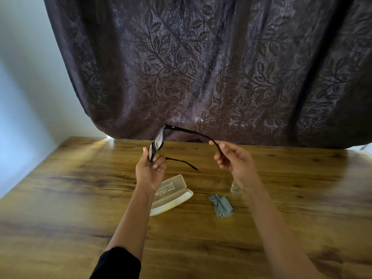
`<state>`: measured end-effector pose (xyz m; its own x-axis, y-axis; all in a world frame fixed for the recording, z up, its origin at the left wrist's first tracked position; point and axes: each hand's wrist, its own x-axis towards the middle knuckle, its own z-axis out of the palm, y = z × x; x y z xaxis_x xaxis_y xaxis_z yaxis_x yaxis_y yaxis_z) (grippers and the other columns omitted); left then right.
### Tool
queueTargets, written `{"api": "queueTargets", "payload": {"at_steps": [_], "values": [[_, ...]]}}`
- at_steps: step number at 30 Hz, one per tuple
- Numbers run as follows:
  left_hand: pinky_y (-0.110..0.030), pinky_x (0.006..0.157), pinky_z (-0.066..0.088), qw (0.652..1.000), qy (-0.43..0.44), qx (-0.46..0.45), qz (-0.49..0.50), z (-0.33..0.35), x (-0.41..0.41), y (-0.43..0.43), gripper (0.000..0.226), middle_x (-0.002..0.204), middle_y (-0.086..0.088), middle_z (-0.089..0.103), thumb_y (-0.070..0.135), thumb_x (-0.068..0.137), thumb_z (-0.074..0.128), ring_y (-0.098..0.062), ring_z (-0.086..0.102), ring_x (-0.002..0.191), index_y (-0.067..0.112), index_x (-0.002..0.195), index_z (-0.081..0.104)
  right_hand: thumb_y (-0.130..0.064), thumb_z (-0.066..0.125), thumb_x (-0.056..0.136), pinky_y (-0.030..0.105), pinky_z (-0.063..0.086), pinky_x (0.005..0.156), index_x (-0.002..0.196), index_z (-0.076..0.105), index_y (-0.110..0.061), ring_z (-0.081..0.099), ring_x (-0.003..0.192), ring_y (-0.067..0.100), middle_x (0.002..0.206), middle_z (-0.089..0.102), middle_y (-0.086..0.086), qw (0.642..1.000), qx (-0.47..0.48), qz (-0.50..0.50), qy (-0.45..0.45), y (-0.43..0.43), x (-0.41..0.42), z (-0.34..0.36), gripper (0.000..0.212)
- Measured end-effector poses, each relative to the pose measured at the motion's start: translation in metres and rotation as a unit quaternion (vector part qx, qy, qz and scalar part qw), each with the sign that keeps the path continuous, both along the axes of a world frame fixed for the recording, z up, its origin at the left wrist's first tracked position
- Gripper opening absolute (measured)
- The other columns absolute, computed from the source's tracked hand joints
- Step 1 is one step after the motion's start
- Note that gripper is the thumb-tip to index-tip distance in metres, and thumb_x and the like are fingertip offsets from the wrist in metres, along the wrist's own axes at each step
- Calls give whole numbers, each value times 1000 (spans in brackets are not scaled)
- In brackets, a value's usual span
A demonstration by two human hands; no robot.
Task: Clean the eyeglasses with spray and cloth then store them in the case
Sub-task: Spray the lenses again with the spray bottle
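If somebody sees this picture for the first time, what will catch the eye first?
The black glasses stand out, held up above the table: the left hand grips the front, the right hand pinches one temple tip. Behind them hangs a dark leaf-patterned curtain. Below the hands lie an open case and a grey cloth.

- A dark brown curtain (201,67) with a woven leaf pattern fills the upper centre and right of the frame, hanging in folds down to the far edge of the surface.
- A pale, bluish-white wall (24,77) takes the upper left.
- The wooden surface (60,198), with a brown grain, spans the lower half.
- Daylight glints on its far left corner (104,144).
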<state>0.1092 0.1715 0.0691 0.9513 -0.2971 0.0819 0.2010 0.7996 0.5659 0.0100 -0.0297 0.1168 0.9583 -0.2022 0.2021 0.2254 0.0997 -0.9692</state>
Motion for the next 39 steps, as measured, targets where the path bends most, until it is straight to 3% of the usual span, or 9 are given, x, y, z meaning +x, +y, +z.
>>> {"api": "queueTargets", "payload": {"at_steps": [4,6,10,13,20,26,30,35,39], "values": [[-13,40,26,998,29,57,-15,-6,-4,0,41,61,6,48,33,98,31,-2,32,41,18,71,58,-19,50,91,14,30,41,94,68,-14,33,46,5,50,41,-11,998,-65,4,-8,-4,2,11,19],[-13,40,28,985,30,170,-3,-3,-8,-4,33,73,2,56,28,99,32,-3,35,44,17,81,58,-16,49,93,16,27,40,89,68,-16,28,45,5,47,36,-14,996,-83,-21,-20,-3,3,14,19],[-30,63,46,874,-22,477,93,8,-8,-11,28,93,1,61,32,99,36,-12,49,70,30,89,61,-16,50,93,26,20,40,85,67,-24,24,40,8,41,35,-12,984,-148,-82,-49,0,4,18,20],[-47,90,46,829,-99,513,198,19,-5,-11,22,102,5,63,36,96,42,-30,56,94,35,94,64,-20,52,92,24,23,39,87,66,-28,26,36,7,56,64,-3,958,-237,-154,-55,2,6,19,17],[-11,70,44,703,-386,534,269,56,-15,-14,21,102,10,65,27,85,64,-3,60,85,22,105,69,-12,55,91,4,33,40,102,68,-6,49,45,-13,92,70,-3,903,-338,-241,-108,11,5,26,19],[-23,72,46,593,-418,616,307,50,-11,-19,21,94,-2,72,17,77,73,-18,60,82,16,97,73,-12,60,87,-2,42,63,99,70,-7,58,72,-9,90,73,0,863,-399,-268,-153,14,7,29,17],[-26,75,52,610,-386,622,302,44,-8,-19,20,93,-7,72,12,74,75,-20,66,81,9,93,74,-13,62,86,-2,42,68,96,71,-8,58,76,-4,87,73,-1,848,-424,-262,-179,16,8,28,14],[1,68,38,627,-347,624,312,38,-9,-21,17,85,-9,74,8,73,75,-11,64,70,6,90,74,-15,62,86,5,46,73,96,71,-9,63,80,1,90,72,0,844,-442,-231,-196,17,11,31,15],[0,61,40,676,-286,593,330,35,-9,-24,15,77,-6,73,12,76,74,-8,59,61,6,90,74,-24,57,89,5,41,54,100,69,-12,53,59,-7,77,68,-3,848,-416,-244,-218,15,10,39,21]]}}
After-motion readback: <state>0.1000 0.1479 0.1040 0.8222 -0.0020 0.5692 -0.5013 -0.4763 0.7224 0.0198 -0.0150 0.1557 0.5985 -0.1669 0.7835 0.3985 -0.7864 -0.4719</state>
